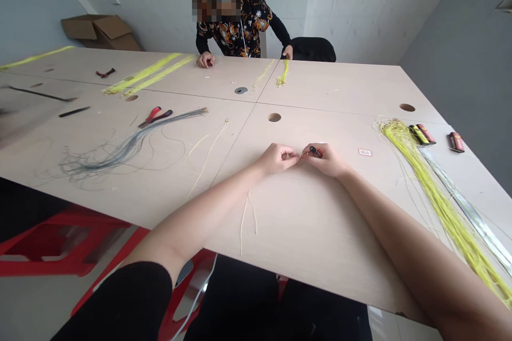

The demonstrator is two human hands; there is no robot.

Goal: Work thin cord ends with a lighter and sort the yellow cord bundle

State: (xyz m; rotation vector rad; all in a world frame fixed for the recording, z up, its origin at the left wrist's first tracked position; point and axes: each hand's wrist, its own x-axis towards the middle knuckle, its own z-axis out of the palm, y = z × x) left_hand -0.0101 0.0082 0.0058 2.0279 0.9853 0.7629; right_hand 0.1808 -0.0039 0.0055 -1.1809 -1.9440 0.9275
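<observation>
My left hand (278, 159) and my right hand (325, 160) meet above the middle of a pale wooden table (304, 234). My right hand grips a small black-and-red tool (314, 152), its tip pointing toward my left fingertips. The left fingers are pinched together, and anything thin between them is too small to make out. A loose pale yellow cord (247, 218) lies just below my left wrist. Farther right lies a long bundle of yellow cords (440, 208).
Red-handled pliers (155, 118) and a grey wire bundle (132, 142) lie to my left. Black-and-red boxes (422, 134) stand at the right. Across the table, a co-worker's hand (205, 60) rests near yellow cords (148, 74). Red stools (60, 245) stand below the near edge.
</observation>
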